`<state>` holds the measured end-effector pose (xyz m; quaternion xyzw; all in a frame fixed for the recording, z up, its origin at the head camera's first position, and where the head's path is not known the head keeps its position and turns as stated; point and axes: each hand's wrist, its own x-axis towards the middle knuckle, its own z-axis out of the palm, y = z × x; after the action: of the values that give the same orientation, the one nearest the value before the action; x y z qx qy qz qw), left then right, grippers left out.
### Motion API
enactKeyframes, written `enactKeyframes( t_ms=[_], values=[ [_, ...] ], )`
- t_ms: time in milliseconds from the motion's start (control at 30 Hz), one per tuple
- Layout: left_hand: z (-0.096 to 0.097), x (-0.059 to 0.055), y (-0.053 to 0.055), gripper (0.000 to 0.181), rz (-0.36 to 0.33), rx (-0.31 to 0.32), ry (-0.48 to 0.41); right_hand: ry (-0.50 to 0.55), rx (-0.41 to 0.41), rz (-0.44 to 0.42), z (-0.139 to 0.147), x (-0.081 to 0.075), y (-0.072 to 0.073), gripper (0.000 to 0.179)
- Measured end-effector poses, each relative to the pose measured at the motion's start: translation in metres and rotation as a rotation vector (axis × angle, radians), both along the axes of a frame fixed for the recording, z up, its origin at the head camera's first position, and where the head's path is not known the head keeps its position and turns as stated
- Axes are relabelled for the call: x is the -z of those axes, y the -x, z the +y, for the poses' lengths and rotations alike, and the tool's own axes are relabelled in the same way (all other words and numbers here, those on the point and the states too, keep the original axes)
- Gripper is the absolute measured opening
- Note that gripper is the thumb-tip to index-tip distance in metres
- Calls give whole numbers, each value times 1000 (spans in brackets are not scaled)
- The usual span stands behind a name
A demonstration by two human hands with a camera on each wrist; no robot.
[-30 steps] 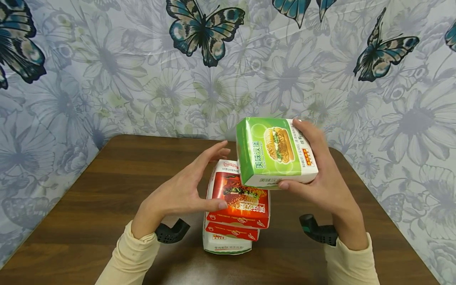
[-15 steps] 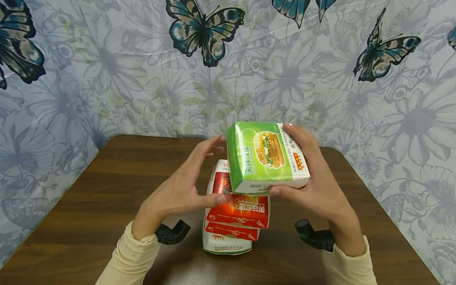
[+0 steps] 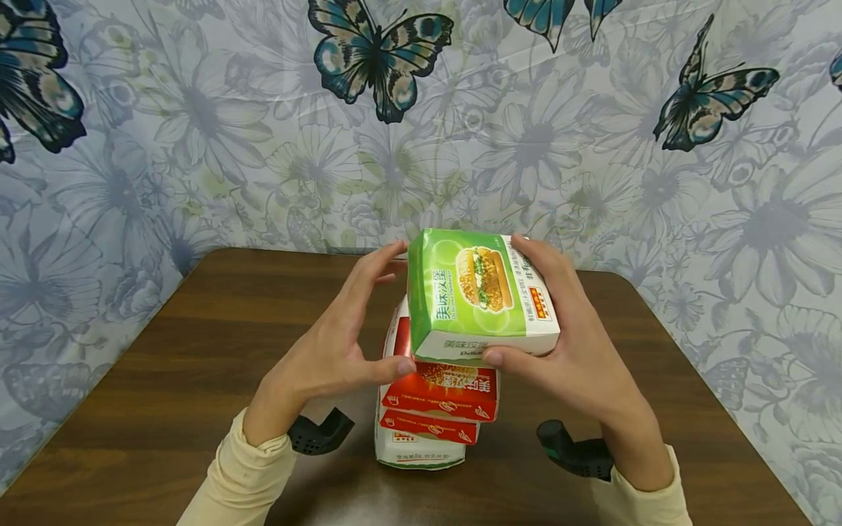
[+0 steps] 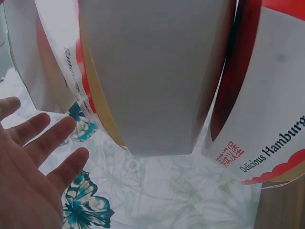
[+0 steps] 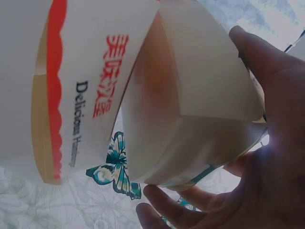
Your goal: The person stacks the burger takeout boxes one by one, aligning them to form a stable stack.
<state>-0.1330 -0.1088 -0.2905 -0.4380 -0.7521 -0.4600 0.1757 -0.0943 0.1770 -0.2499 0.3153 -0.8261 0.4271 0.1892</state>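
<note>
My right hand [image 3: 572, 336] grips a green-and-white hamburger box [image 3: 467, 292] by its right side, thumb on the near face. The box is over the far part of a stack of burger boxes; whether it touches them I cannot tell. At the top of the stack is a red box [image 3: 441, 398]. Below it show a second red-edged box [image 3: 427, 427] and a white box [image 3: 419, 457]. To the left, my left hand [image 3: 329, 343] has its fingers spread and its thumb near the green box's lower left corner. The left wrist view shows those fingers [image 4: 50, 136] apart from the boxes.
A dark wooden table [image 3: 164, 409] bears the stack. Behind it hangs a pale floral cloth [image 3: 526, 131] with butterfly prints. Black wrist devices [image 3: 322, 431] sit at both wrists, close to the stack's sides.
My right hand has carried the green hamburger box left and slightly down, over the red box. The left hand has shifted only slightly; the stack has stayed put.
</note>
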Motion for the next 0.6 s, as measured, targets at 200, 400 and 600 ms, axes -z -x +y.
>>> enactKeyframes(
  t_ms=[200, 400, 600],
  values=[
    [-1, -1, 0, 111, 25, 7, -11, -20, 29, 0, -6, -1, -5, 117],
    [-5, -3, -1, 104, 55, -7, -1, -14, 26, 3, -10, -1, -8, 118],
    [-12, -5, 0, 101, 36, 12, 3, -15, -12, 24, -11, 0, -9, 114]
  ],
)
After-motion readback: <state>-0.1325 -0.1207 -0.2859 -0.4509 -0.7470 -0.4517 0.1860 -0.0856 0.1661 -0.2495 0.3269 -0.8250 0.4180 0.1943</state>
